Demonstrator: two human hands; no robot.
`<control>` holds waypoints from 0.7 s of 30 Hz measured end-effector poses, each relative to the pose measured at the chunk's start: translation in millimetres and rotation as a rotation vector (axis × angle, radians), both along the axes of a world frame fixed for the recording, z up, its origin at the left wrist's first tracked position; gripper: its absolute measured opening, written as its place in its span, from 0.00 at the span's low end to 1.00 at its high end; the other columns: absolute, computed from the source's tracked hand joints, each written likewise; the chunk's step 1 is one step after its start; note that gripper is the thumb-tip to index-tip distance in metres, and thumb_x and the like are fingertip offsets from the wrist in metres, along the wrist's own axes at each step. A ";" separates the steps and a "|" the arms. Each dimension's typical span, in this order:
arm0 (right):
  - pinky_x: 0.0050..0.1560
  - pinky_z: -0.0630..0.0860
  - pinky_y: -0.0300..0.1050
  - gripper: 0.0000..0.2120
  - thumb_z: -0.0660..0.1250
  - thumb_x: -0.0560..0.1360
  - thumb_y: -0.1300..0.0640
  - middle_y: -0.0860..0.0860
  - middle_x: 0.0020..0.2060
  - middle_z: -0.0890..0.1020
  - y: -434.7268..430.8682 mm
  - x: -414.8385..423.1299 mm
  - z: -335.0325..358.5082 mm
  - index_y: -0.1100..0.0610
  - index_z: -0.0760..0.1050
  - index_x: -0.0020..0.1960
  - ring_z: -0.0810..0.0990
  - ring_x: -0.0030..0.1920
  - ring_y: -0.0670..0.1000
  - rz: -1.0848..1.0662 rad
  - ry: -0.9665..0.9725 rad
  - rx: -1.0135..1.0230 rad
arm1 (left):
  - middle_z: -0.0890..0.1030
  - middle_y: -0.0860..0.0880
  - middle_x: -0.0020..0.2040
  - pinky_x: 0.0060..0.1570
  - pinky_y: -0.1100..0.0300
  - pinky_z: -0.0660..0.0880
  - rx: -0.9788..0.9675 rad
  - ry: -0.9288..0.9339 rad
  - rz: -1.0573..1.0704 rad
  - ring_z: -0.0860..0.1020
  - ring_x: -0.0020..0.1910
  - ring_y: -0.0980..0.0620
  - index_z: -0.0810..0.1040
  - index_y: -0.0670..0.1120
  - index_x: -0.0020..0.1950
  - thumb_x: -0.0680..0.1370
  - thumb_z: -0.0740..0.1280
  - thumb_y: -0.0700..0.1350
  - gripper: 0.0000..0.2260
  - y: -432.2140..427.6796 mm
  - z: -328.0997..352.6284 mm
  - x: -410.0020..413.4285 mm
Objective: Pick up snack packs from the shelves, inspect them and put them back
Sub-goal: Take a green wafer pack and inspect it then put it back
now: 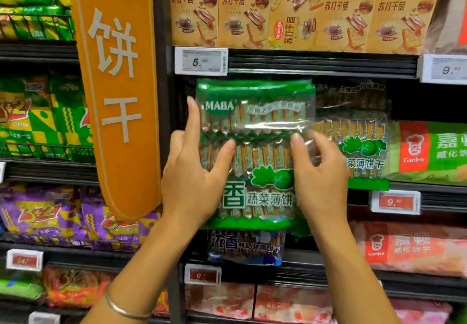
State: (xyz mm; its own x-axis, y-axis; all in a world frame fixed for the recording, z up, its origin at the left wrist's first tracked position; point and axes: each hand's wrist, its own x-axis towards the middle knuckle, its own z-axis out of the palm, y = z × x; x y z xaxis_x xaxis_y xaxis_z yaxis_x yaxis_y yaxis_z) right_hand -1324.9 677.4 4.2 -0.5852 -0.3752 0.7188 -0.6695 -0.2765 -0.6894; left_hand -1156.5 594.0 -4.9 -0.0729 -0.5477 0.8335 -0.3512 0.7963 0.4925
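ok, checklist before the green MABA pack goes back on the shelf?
1. Both hands on green MABA pack: ok; left hand and right hand hold its sides.
2. Pack upright, label facing out: ok.
3. Matching green pack on the shelf to the right: ok.
4. Free slot behind the held pack: cannot tell, hidden.
5. Orange sign clear of the left hand: ok, apart.
6. Price tag readable: not ok, digits blurred.

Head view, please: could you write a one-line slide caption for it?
Both hands, left and right, hold a green MABA vegetable cracker pack before a supermarket biscuit shelf.
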 end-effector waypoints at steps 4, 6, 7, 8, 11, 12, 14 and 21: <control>0.67 0.74 0.58 0.21 0.63 0.83 0.43 0.54 0.66 0.79 -8.1 5.5 0.1 0.53 0.77 0.70 0.75 0.68 0.56 -0.018 -0.020 0.146 | 0.73 0.55 0.64 0.43 0.59 0.67 0.154 -0.061 0.041 0.65 0.44 0.68 0.45 0.60 0.85 0.82 0.63 0.63 0.38 -11.0 -8.4 -0.9; 0.61 0.76 0.53 0.20 0.63 0.84 0.43 0.52 0.61 0.80 -14.8 6.3 7.9 0.52 0.77 0.70 0.77 0.62 0.54 -0.034 -0.014 0.120 | 0.74 0.51 0.67 0.39 0.63 0.65 0.160 -0.063 0.052 0.64 0.46 0.68 0.44 0.59 0.85 0.82 0.63 0.63 0.38 -16.1 0.7 -3.6; 0.57 0.75 0.50 0.20 0.62 0.84 0.42 0.50 0.59 0.79 -18.2 5.4 12.3 0.52 0.78 0.69 0.77 0.58 0.52 -0.040 -0.014 0.108 | 0.75 0.50 0.68 0.39 0.65 0.64 0.155 -0.058 0.062 0.64 0.47 0.67 0.44 0.59 0.85 0.83 0.63 0.63 0.38 -18.3 6.7 -5.3; 0.52 0.74 0.48 0.20 0.62 0.84 0.42 0.49 0.57 0.79 -21.9 4.0 17.0 0.52 0.78 0.68 0.77 0.55 0.50 -0.052 -0.007 0.108 | 0.75 0.49 0.68 0.39 0.63 0.65 0.146 -0.053 0.077 0.66 0.49 0.64 0.44 0.59 0.85 0.83 0.62 0.63 0.38 -20.3 12.9 -7.2; 0.42 0.69 0.45 0.20 0.60 0.84 0.40 0.53 0.52 0.81 -31.8 0.8 28.9 0.53 0.79 0.65 0.78 0.50 0.54 -0.099 0.035 0.138 | 0.75 0.49 0.70 0.48 0.58 0.66 0.117 -0.032 0.139 0.72 0.53 0.55 0.44 0.57 0.86 0.83 0.63 0.62 0.38 -23.1 27.3 -13.8; 0.44 0.70 0.45 0.21 0.59 0.84 0.40 0.53 0.54 0.82 -34.1 0.6 31.0 0.53 0.78 0.67 0.80 0.52 0.54 -0.113 0.041 0.144 | 0.74 0.50 0.72 0.51 0.58 0.66 0.115 -0.010 0.151 0.74 0.58 0.53 0.45 0.56 0.86 0.83 0.64 0.62 0.38 -23.6 30.3 -16.5; 0.48 0.74 0.49 0.23 0.59 0.85 0.41 0.52 0.57 0.81 -35.5 2.0 32.8 0.54 0.75 0.72 0.80 0.56 0.55 -0.135 0.049 0.153 | 0.70 0.52 0.78 0.56 0.59 0.63 0.125 0.051 0.154 0.71 0.70 0.51 0.49 0.54 0.86 0.82 0.67 0.60 0.39 -23.0 33.5 -21.1; 0.55 0.74 0.52 0.35 0.68 0.80 0.39 0.43 0.50 0.76 -30.1 -0.4 34.3 0.52 0.62 0.80 0.78 0.56 0.50 -0.011 -0.025 0.093 | 0.72 0.52 0.77 0.66 0.53 0.69 0.107 0.136 0.137 0.71 0.75 0.49 0.60 0.51 0.82 0.80 0.72 0.58 0.35 -23.7 41.2 -23.2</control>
